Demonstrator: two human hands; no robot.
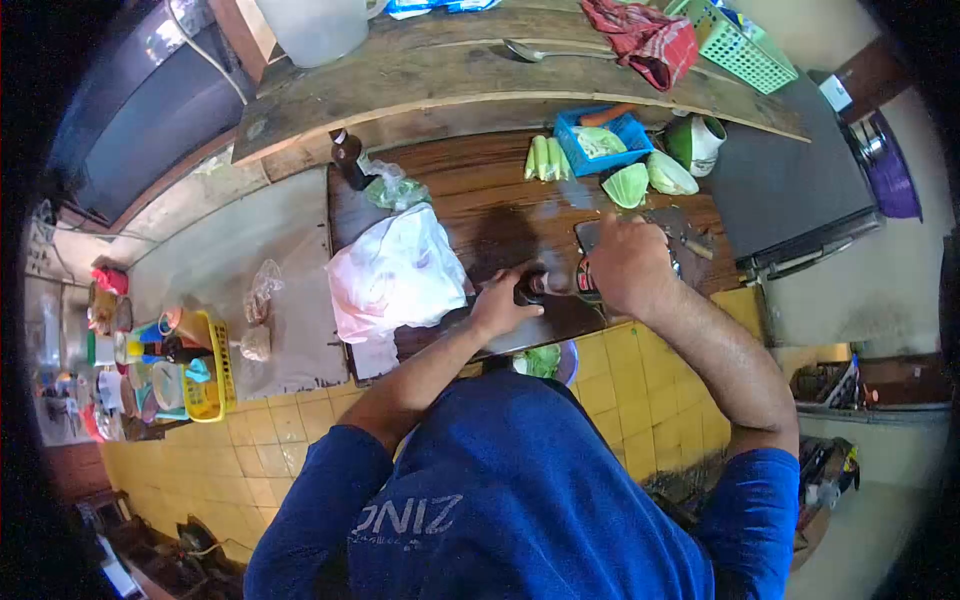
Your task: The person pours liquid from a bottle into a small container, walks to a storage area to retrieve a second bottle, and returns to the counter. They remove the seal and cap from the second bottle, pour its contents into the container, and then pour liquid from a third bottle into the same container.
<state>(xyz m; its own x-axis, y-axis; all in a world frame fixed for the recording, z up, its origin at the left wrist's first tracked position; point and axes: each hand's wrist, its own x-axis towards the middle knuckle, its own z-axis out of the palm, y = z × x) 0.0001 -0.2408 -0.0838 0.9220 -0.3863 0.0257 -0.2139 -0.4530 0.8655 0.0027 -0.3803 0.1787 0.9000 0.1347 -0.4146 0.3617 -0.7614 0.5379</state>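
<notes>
My left hand (505,304) is wrapped round a dark brown bottle (532,288) at the front edge of the wooden table. My right hand (632,265) is closed in a fist to the right of the bottle, above a dark cutting board (586,232). What its fingers hold, if anything, is hidden. Between my hands shows a dark item with a red-edged label (585,275), partly covered by the right hand. A knife with a wooden handle (698,247) lies at the board's right side, its blade mostly hidden.
A white plastic bag (395,270) lies left of my left hand, with another brown bottle (348,158) behind it. Cut cabbage (627,185), pale green stalks (546,158) and a blue basket (606,148) stand at the back. Below the table edge sits a bowl of greens (541,361).
</notes>
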